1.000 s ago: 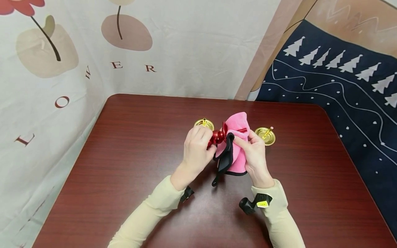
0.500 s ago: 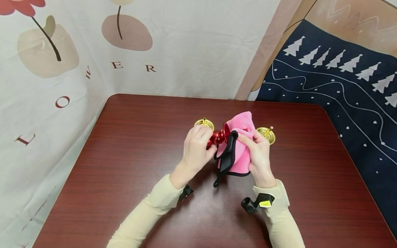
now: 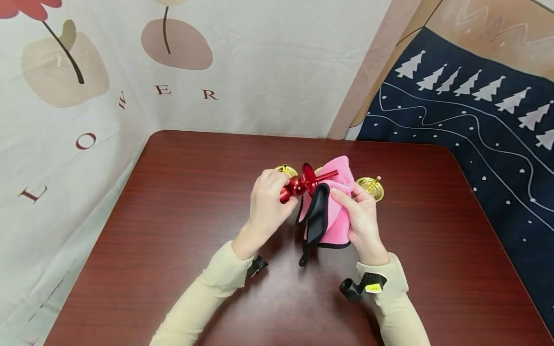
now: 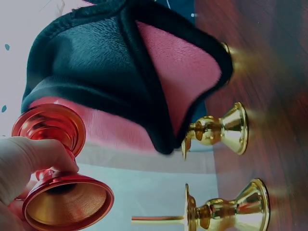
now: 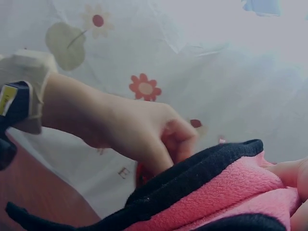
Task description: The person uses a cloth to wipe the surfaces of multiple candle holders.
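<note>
My left hand (image 3: 269,199) grips a shiny red candlestick (image 3: 296,185) by its narrow middle. Tilted on its side, the candlestick points its dish and thin spike to the right, over the cloth. Its hollow foot (image 4: 67,204) faces the camera in the left wrist view. A pink cloth (image 3: 335,211) with black edging and a black underside hangs folded from my right hand (image 3: 363,221), pinched between thumb and fingers. The cloth lies close beside the red dish. In the right wrist view the cloth (image 5: 216,192) hides most of the candlestick.
Gold candlesticks stand on the dark red wooden table (image 3: 195,192) behind the hands: one at the left (image 3: 285,169), one at the right (image 3: 371,188), and one between them, mostly behind the cloth but plainer in the left wrist view (image 4: 211,129). Printed fabric (image 3: 268,72) hangs beyond.
The red candlestick has drawn out from the cloth, so its dish and spike now show. My left hand has shifted slightly left and up; my right hand, with the cloth, has moved slightly right.
</note>
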Demonstrator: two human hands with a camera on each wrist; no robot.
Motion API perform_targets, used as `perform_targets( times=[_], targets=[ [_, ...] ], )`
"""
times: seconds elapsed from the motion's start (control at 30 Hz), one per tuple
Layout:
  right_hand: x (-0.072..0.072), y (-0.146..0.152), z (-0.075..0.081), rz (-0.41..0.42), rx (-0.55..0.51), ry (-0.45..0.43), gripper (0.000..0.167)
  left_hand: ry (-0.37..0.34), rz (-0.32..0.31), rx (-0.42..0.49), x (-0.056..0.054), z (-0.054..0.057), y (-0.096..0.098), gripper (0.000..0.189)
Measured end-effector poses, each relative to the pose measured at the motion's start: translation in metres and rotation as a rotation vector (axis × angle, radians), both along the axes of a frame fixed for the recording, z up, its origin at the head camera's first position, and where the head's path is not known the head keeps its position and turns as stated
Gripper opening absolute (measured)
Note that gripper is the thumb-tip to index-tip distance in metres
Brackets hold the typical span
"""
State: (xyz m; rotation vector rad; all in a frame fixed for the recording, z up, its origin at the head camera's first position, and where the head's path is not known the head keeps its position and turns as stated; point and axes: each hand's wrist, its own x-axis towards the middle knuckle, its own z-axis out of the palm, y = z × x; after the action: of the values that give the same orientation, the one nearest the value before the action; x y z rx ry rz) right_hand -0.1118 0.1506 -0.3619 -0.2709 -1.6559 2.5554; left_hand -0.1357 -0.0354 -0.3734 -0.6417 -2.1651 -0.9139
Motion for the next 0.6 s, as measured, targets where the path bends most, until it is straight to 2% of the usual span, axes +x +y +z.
perform_targets(
  times=[0.1, 0.23, 0.43, 0.6],
  targets=[
    [0.0007, -0.0047, -0.0019, 0.025, 0.025, 0.010, 0.019, 0.036, -0.011, -0.030, -0.0003, -0.0003, 0.0029, 0.019],
    [0.0000, -0.0087, -0.0030, 0.005, 0.042, 0.019, 0.021, 0.064, -0.036, -0.063, 0.0002, -0.0024, 0.0044, 0.018],
    [-0.0016, -0.0096, -0.0042, -0.027, 0.041, -0.014, 0.026, 0.066, -0.059, -0.088, 0.0009, -0.0047, 0.0041, 0.018],
    [-0.0025, -0.0056, -0.0006, -0.040, 0.008, -0.013, 0.022, 0.038, -0.070, -0.069, -0.0001, -0.0058, 0.0016, 0.019]
  ],
)
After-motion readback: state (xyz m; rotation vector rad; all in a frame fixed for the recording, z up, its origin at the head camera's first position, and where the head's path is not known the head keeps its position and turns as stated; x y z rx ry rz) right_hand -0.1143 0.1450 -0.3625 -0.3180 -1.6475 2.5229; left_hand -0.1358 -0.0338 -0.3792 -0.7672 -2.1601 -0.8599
